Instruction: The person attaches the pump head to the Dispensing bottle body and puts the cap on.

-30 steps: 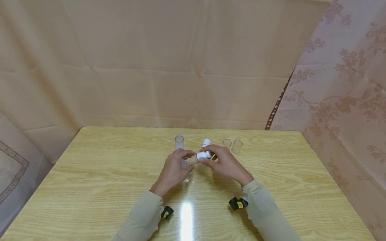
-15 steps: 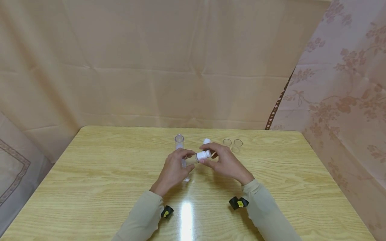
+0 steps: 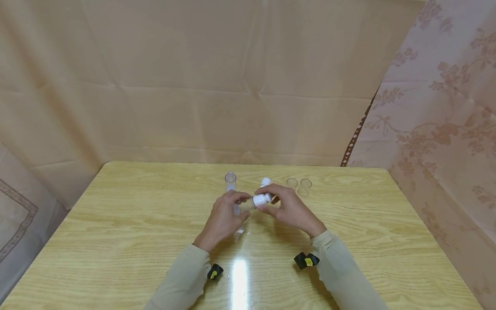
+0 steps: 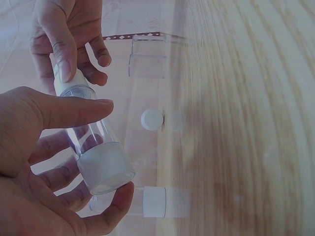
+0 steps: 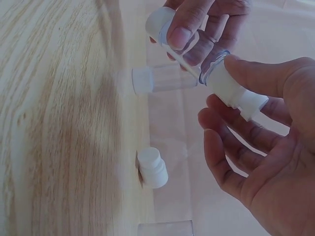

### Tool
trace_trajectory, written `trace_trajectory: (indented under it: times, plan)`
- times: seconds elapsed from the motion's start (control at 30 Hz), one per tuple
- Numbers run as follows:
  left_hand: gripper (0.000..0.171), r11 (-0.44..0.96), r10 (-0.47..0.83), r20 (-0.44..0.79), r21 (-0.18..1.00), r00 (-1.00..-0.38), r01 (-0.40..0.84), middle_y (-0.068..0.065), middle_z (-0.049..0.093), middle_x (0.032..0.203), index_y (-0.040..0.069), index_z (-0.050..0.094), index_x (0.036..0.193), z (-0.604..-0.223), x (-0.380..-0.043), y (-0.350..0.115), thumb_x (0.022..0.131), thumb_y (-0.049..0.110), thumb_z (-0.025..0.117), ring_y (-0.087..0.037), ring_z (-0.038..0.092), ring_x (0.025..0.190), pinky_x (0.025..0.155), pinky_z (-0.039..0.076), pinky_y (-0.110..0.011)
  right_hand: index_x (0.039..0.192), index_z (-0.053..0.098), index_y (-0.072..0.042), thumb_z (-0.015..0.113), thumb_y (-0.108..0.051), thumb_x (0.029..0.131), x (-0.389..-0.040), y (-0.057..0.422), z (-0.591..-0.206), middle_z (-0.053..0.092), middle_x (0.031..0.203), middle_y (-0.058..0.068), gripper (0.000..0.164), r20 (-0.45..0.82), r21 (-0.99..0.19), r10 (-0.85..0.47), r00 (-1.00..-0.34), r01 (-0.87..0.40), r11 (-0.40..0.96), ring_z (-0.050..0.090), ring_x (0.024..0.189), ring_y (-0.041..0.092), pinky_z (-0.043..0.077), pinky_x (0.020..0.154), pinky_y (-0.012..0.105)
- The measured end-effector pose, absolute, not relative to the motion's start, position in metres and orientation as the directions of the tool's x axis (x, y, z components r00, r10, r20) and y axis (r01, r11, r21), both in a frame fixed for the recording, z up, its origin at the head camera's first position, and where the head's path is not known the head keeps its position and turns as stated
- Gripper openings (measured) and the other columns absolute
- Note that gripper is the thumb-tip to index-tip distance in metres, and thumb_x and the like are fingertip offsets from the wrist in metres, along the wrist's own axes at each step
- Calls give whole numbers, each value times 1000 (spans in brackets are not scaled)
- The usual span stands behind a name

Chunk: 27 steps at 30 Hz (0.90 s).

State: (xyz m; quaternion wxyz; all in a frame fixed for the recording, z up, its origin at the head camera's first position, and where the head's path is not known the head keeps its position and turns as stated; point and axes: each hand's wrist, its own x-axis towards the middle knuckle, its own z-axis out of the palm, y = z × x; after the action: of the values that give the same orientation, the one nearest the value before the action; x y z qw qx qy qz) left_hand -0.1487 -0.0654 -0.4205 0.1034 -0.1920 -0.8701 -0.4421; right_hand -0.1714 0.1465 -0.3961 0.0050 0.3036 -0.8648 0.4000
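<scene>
Clear plastic forms the middle of the bottle, tilted between both hands: the left hand grips its body, likely to brace it, while the right hand pinches the white top at its mouth, probably for fine control. From there, a second bottle sits at ten o'clock, a white container at one, clear cups at two, apparently spread for easy reach.
</scene>
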Motion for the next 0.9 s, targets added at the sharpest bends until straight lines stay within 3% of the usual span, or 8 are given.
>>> trace_trajectory:
  times: [0.6, 0.9]
  plan:
    - [36, 556, 247, 328, 722, -912, 411, -14, 70, 111, 0, 72, 115, -420, -148, -66, 81, -3, 83, -33, 66, 100, 86, 55, -48, 119, 70, -14, 74, -16, 94, -172, 145, -398, 69, 110, -2, 26, 235, -692, -519, -822, -516, 504, 59, 93, 16, 53, 81, 38]
    - [39, 570, 230, 346, 709, -910, 414, -13, 70, 110, 0, 71, 114, -420, -149, -69, 78, -1, 85, -32, 67, 99, 87, 55, -45, 127, 65, -9, 79, -19, 91, -172, 150, -394, 68, 113, 1, 40, 235, -685, -512, -826, -515, 516, 62, 95, 20, 55, 82, 41]
